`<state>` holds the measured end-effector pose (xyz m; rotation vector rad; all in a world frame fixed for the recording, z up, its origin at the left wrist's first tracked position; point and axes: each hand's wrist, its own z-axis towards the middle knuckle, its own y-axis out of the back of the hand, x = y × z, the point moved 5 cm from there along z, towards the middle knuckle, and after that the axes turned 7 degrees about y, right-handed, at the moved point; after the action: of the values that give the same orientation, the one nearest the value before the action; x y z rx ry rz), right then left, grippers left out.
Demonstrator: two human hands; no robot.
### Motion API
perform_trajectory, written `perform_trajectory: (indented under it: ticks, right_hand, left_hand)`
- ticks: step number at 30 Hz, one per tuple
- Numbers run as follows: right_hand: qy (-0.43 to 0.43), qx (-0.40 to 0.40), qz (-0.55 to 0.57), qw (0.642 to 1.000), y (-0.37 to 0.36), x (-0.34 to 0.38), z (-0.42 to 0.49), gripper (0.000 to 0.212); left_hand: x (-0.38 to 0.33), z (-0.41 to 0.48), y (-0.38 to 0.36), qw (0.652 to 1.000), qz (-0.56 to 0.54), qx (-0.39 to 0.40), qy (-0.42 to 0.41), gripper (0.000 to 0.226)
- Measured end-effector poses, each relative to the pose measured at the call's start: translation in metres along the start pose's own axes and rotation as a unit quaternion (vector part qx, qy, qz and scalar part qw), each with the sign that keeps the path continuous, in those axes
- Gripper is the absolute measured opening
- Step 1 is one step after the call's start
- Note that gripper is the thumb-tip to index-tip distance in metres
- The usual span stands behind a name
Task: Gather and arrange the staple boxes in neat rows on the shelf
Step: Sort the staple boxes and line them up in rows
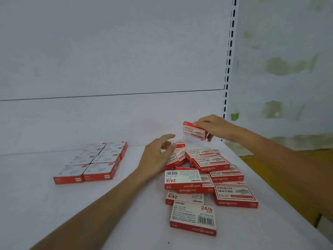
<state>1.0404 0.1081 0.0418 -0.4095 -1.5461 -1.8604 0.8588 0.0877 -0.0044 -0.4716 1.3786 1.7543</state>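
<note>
Pinching red-and-white cardboard staple box with right hand near back right corner of white shelf. Holding left hand, fingers spread, over jumbled box heap.

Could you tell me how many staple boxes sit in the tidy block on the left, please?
8 boxes: a left column of four and a right column of four, front to back, on the shelf. None looks hidden.

Staple boxes, red-and-white card.
- arranged block: two columns, apparently four rows, lying flat, left on the shelf.
- loose pile: overlapping, askew, some barcode-side up, right.
- single box: tilted, raised behind the pile, pinched by the right hand.
</note>
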Motion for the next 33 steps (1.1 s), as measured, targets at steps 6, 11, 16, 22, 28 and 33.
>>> perform_trajectory:
  ticks: [6, 11, 16, 22, 28, 33]
  right_hand:
    - [-0.008, 0.050, 0.192, 0.980, -0.021, 0.029, -0.014, 0.036]
    - [0.052, -0.012, 0.143, 0.988, -0.017, 0.034, -0.017, 0.027]
    - [0.154, -0.054, -0.045, 0.986, -0.018, 0.043, -0.026, 0.051]
    - [0.160, -0.132, -0.065, 0.976, -0.010, 0.037, -0.028, 0.046]
    - [0.117, -0.160, -0.048, 0.979, 0.003, 0.021, -0.030, 0.048]
    - [0.082, -0.144, -0.058, 0.984, 0.001, -0.003, -0.026, 0.048]
  left_hand:
    - [-0.013, -0.006, -0.004, 0.993, -0.115, -0.022, 0.004, 0.053]
    - [-0.007, -0.005, 0.005, 0.976, -0.196, -0.080, 0.043, 0.037]
    - [0.001, -0.006, 0.010, 0.960, -0.238, -0.115, 0.088, 0.031]
    - [-0.005, -0.007, 0.007, 0.962, -0.239, -0.115, 0.060, 0.025]
    - [-0.009, -0.006, 0.002, 0.989, -0.133, -0.060, 0.021, 0.033]
    - [-0.003, -0.003, -0.002, 1.000, -0.022, -0.013, -0.005, 0.034]
